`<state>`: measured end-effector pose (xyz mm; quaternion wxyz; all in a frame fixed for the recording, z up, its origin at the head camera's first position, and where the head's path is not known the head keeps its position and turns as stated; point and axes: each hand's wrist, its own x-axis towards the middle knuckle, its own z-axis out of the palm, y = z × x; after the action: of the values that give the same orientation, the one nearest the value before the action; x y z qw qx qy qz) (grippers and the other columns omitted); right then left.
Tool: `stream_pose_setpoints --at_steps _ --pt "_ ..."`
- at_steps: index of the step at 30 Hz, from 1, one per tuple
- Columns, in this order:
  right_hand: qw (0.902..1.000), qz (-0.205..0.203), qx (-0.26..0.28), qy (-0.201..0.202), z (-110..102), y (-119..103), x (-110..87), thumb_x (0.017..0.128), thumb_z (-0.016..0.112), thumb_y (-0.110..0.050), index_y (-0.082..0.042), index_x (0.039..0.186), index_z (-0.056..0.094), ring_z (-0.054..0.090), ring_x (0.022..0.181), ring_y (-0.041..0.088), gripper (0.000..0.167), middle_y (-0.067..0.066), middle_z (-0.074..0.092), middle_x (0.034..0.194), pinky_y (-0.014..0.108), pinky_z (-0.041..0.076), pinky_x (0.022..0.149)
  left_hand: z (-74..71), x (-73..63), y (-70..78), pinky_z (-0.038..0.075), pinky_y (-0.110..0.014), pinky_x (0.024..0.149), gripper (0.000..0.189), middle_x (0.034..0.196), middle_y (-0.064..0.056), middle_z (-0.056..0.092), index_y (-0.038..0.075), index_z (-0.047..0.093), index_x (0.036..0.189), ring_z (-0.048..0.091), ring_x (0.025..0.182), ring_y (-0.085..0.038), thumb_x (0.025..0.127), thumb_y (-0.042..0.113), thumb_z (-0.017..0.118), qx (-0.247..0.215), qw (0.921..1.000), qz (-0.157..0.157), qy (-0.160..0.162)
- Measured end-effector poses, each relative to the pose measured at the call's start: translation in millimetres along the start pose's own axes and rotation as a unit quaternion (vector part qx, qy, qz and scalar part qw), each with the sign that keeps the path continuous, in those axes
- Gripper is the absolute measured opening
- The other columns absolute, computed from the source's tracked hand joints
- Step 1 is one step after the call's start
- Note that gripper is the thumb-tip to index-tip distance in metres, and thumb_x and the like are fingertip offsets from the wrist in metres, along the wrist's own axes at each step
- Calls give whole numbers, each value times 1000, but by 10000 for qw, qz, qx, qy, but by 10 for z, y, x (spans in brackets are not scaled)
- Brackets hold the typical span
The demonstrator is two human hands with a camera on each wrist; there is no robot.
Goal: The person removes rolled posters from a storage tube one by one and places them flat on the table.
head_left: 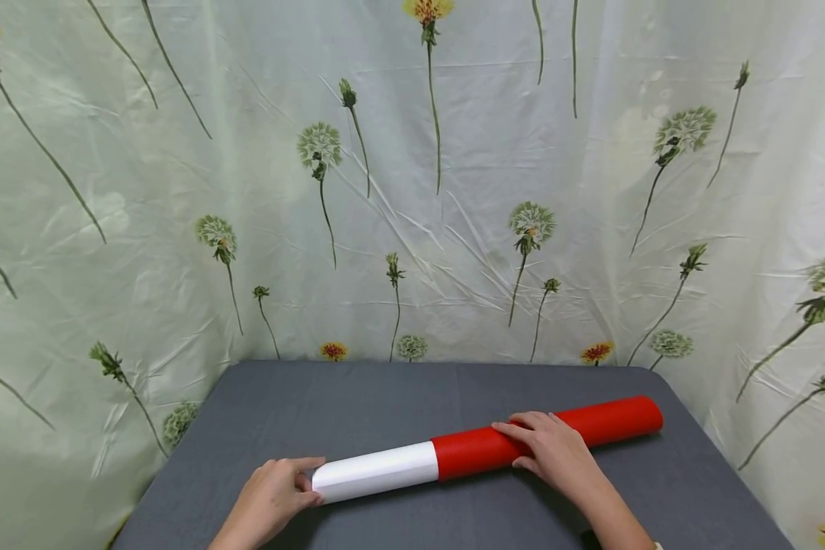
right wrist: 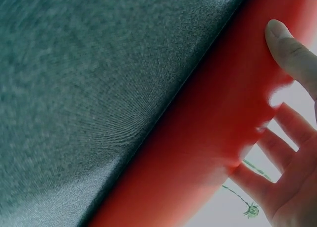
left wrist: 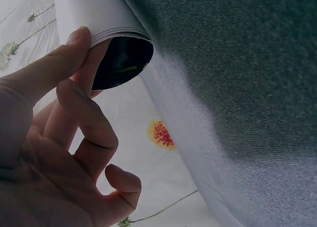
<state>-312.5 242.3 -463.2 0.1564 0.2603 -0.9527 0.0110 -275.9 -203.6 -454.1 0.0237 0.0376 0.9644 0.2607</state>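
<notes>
A long red tube [head_left: 619, 420] lies slantwise on the grey table, its right end farther back. From its left end sticks out a white paper roll [head_left: 378, 472]. My left hand [head_left: 275, 493] pinches the roll's free end. In the left wrist view, the thumb presses the outside of the layered paper edge and a finger reaches into the dark opening; the other fingers are bent, off the paper. My right hand [head_left: 550, 451] holds the red tube near its middle, fingers over the top and thumb on the near side. The roll's part inside the tube is hidden.
The grey cloth-covered table [head_left: 357, 405] extends behind and in front of the tube. A pale curtain [head_left: 454, 229] printed with dandelions hangs behind the table and along both sides. Past the table's edge, the left wrist view shows more printed cloth [left wrist: 163, 177].
</notes>
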Motion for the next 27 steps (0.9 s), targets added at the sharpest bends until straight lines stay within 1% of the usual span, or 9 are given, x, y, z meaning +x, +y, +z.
stream_pose_setpoints --at_steps 5,10,14,21,27 --pt "10000 5 -23 -25 17 -5 -10 78 94 -35 -34 138 70 69 114 27 64 3 73 124 56 57 99 12 -15 -2 53 -34 67 51 70 10 74 11 81 119 65 64 -5 72 22 96 -30 9999 -94 -72" --pt "10000 28 -23 -46 18 10 -12 79 93 -35 -35 138 70 69 114 26 64 3 73 125 57 57 100 15 -20 1 53 -34 67 50 70 9 74 10 81 118 65 64 -6 72 21 96 -23 9999 -137 -56" --pt "10000 39 -2 -42 8 18 -7 78 94 -34 -36 138 70 69 114 26 65 3 73 125 57 56 100 4 -22 0 52 -34 66 51 71 10 74 11 81 119 65 64 -5 71 21 96 34 9999 -123 -46" --pt "9999 34 -73 67 17 38 -16 76 95 -34 -35 137 71 69 113 26 66 3 73 124 55 57 99 -39 -47 -20 50 -33 65 52 71 11 73 11 81 121 63 64 -5 72 20 96 77 9997 -227 -55" --pt "9999 69 -84 104 20 59 -19 76 95 -33 -34 137 71 69 114 25 66 3 73 124 54 57 100 -55 -60 -47 50 -32 65 52 71 12 73 14 81 121 64 66 -4 71 17 96 -10 9998 -192 78"
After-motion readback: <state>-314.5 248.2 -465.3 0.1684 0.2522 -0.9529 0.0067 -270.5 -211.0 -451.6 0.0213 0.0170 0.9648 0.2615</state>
